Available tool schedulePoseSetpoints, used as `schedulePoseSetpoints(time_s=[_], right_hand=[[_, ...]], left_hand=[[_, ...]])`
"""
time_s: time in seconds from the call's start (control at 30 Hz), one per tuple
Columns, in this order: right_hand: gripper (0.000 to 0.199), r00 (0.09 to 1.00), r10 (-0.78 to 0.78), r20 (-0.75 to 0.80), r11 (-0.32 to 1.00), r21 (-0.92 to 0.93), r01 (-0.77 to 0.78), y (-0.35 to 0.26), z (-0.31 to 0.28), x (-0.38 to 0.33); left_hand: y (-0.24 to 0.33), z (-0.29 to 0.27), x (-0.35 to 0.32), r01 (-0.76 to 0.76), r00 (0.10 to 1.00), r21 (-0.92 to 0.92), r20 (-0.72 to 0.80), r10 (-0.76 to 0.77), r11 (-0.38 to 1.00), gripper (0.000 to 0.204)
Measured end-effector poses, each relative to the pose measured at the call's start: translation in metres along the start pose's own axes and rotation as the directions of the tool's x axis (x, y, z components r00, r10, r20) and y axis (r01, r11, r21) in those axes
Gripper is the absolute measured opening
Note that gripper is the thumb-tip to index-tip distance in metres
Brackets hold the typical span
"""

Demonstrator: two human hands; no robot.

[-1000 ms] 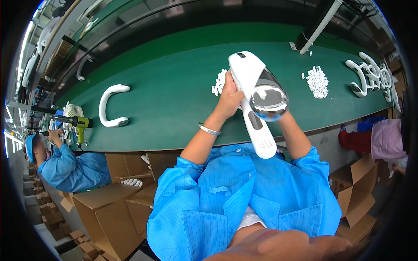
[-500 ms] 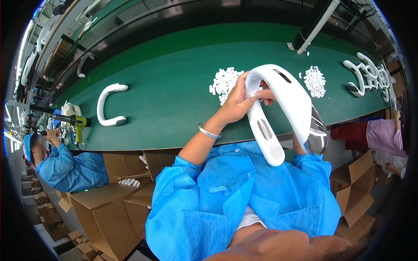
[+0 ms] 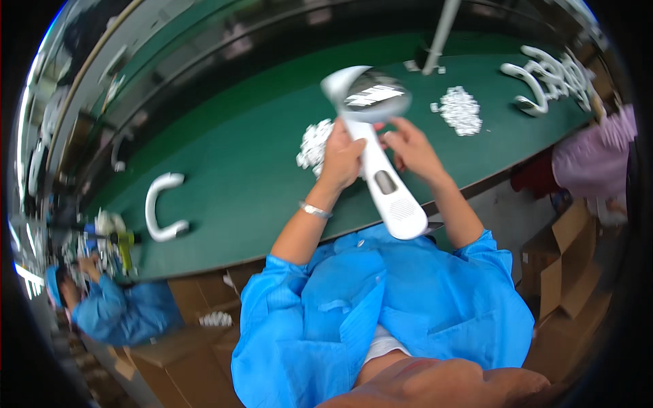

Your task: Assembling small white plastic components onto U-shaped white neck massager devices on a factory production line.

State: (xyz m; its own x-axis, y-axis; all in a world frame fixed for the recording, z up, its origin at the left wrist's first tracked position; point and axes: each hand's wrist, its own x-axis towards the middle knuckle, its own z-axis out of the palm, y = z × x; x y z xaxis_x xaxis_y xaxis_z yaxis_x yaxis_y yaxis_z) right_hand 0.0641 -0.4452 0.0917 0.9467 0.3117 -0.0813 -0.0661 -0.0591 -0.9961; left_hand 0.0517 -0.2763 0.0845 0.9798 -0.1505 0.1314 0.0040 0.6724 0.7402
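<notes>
My left hand (image 3: pixel 342 158) is closed round the middle of a white C-shaped neckband device (image 3: pixel 392 194), fingers behind it and thumb along its edge. One end with an oval window and a dotted patch points down toward me. The other end curves up and over, showing a shiny, mirror-like face (image 3: pixel 375 95), smeared by motion. At the device's right edge is my right hand (image 3: pixel 413 151), its fingers bent and apart, with nothing visible in them. Behind my left hand lies a heap of small white pieces (image 3: pixel 314 146), partly covered by it.
A second heap of white pieces (image 3: pixel 460 111) lies right on the green table (image 3: pixel 231 170). Several white neckbands (image 3: pixel 554 75) cluster at far right; another C-shaped one (image 3: pixel 156 207) lies left. A co-worker (image 3: pixel 126 309) sits left near a yellow-green tool (image 3: pixel 126 250). Cardboard boxes (image 3: pixel 564 265) stand below.
The neckband has been turned, so its shiny end now faces up beyond my hands. My right hand has come out from inside the curve to the right edge. The whole view has tilted.
</notes>
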Motion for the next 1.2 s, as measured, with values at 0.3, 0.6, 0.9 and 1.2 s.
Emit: schedulePoseSetpoints(time_s=[0.3,0.6,0.9,1.2], right_hand=[[0.031,0.985,0.145,0.093,0.671,0.722,-0.167,-0.002,-0.053,-0.053],[0.022,0.68,0.003,-0.733,0.94,0.233,0.247,-0.016,-0.359,-0.004],[0.036,0.197,-0.093,-0.976,0.874,-0.175,-0.453,0.031,-0.57,0.098],[0.111,0.147,-0.167,-0.975,0.394,-0.203,-0.896,0.056,-0.629,0.099]], left_hand=[[-0.049,0.064,0.083,0.188,0.972,0.109,0.121,-0.201,0.976,0.059],[-0.045,0.088,0.175,-0.075,0.943,0.686,0.284,-0.172,0.724,0.07],[0.079,-0.084,0.075,0.199,0.944,0.927,-0.268,0.192,0.317,0.045],[0.179,-0.155,-0.08,0.615,0.694,0.777,-0.451,0.562,-0.135,0.039]])
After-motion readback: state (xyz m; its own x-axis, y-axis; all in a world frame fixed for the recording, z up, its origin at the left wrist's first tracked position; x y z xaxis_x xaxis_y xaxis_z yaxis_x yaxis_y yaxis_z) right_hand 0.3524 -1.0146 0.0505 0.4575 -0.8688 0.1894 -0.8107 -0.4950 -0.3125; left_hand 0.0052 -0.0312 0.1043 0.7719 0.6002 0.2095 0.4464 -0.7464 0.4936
